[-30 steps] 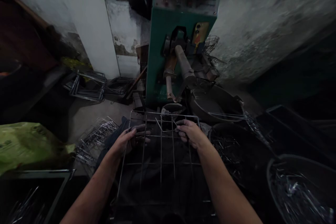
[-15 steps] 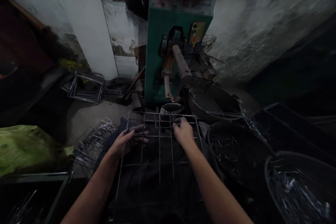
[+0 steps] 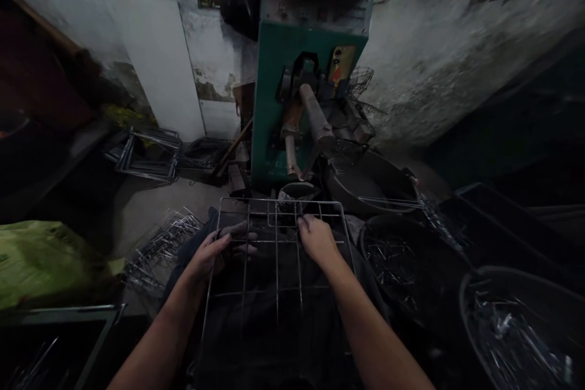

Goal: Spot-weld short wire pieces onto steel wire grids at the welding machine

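Note:
A rectangular wire rack (image 3: 276, 268) of thin crossed rods lies over my dark-clothed lap, its far end toward the machine. My left hand (image 3: 228, 244) holds its left side, thumb over the outer rod and fingers stretched beneath the grid. With finger and thumb pinched, my right hand (image 3: 315, 236) grips at the far part of the rack, right of the middle. A small bent wire piece (image 3: 269, 214) lies across the far rods and ends by those fingertips. I cannot tell whether the pinch takes this piece as well as the rack.
Ahead stands a green machine (image 3: 274, 103) with a thick protruding arm (image 3: 316, 113), a lit red lamp and a phone (image 3: 342, 64) on its front. Wire pieces fill a basin (image 3: 466, 292) at right and lie in a pile (image 3: 159, 250) at left. Wire frames (image 3: 148, 155) lean near the wall.
The view has tilted slightly, so the machine and rack sit a little lower. My right hand has shifted slightly left and its pinch sits a little nearer me; my left hand keeps its hold.

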`<action>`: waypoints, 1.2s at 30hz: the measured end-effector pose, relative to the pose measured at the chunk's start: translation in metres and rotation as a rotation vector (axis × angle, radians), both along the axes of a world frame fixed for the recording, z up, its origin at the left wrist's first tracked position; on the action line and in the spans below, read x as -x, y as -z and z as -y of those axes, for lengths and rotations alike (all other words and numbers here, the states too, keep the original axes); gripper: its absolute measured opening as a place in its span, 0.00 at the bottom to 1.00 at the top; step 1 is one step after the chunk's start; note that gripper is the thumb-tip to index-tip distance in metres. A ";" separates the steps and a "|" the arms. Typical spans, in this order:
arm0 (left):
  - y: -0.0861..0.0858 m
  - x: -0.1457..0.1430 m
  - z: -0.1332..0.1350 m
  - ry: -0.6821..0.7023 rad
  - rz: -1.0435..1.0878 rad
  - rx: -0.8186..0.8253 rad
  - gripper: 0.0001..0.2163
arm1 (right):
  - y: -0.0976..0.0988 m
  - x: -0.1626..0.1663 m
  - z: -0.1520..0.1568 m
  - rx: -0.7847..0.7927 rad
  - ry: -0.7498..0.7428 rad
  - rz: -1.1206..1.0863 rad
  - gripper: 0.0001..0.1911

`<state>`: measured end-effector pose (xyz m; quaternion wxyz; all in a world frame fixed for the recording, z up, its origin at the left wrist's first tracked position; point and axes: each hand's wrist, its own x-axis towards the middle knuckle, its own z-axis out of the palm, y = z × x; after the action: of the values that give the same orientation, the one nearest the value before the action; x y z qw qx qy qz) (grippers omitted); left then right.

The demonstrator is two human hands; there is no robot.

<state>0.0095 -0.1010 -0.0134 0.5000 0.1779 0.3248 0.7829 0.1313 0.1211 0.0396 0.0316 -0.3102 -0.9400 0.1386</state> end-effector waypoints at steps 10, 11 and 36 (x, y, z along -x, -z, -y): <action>-0.007 -0.004 0.000 -0.093 0.067 0.056 0.19 | -0.007 0.003 0.010 0.026 0.052 -0.004 0.13; -0.010 -0.006 -0.001 -0.118 0.083 0.065 0.19 | -0.007 0.003 0.009 0.028 0.048 -0.003 0.13; -0.029 0.014 -0.048 -0.139 0.135 0.078 0.20 | -0.002 0.034 -0.043 -0.018 -0.029 -0.048 0.13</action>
<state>-0.0048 -0.0535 0.0161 0.4716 0.0823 0.3320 0.8128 0.0968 0.1640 0.0412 0.0548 -0.2927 -0.9446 0.1381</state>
